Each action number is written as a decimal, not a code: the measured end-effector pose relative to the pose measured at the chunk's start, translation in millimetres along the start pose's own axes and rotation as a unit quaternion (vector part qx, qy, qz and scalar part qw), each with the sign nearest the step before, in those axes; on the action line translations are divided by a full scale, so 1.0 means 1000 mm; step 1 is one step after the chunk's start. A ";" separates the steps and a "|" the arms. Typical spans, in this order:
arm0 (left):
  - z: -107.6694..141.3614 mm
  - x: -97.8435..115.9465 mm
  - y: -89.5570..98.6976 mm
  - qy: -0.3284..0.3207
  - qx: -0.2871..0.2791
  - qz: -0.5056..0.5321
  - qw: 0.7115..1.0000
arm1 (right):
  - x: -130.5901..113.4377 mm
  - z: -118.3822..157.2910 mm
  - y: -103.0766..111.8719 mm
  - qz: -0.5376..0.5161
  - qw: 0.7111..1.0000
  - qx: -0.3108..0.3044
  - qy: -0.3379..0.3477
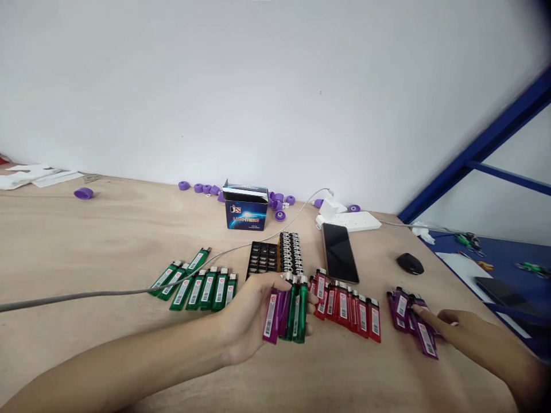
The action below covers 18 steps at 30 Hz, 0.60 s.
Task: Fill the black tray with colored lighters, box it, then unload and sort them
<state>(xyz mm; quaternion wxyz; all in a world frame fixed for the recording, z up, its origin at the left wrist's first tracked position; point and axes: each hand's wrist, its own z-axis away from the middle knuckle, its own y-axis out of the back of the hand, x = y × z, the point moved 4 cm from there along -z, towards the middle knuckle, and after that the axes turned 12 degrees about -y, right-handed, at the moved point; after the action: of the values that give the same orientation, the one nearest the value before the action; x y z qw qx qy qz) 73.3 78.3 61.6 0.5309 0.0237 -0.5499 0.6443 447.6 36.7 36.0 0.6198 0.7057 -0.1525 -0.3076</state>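
A small bunch of purple lighters (pixel 270 315) and green lighters (pixel 298 312) is gripped in my left hand (pixel 244 318), metal tops up and sitting side by side. My right hand (pixel 462 330) reaches into a loose group of purple lighters (pixel 401 307) at the right. Its fingertips close at the top end of one slanted purple lighter (pixel 427 339); the far fingers are partly hidden. Between my hands lies a row of red lighters (pixel 343 304). More green lighters (pixel 209 289) are spread out beyond my left forearm.
A black tray (pixel 260 255) holding lighters with metal tops sits behind my left hand. Beyond it stands an opened lighter box (pixel 246 214). A phone (pixel 340 252), power strip (pixel 355 221), mouse (pixel 410 263), purple caps (pixel 84 193) and a grey cable (pixel 107 296) lie on the table.
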 end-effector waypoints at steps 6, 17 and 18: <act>0.005 -0.006 -0.005 -0.013 -0.018 -0.058 0.998 | -0.015 -0.004 0.025 0.047 0.985 -0.131 -0.098; 0.009 -0.018 -0.007 0.002 0.035 -0.098 0.995 | -0.139 0.116 -0.005 -0.238 0.899 -0.001 0.367; 0.008 -0.018 -0.007 -0.003 0.044 -0.100 0.994 | -0.148 0.131 -0.008 -0.235 0.890 -0.001 0.391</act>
<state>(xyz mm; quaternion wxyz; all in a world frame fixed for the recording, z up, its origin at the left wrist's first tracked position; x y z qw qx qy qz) 81.7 59.4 57.8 0.5895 0.1038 -0.5172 0.6118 251.3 24.4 58.7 0.5398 0.7834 0.2729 -0.1431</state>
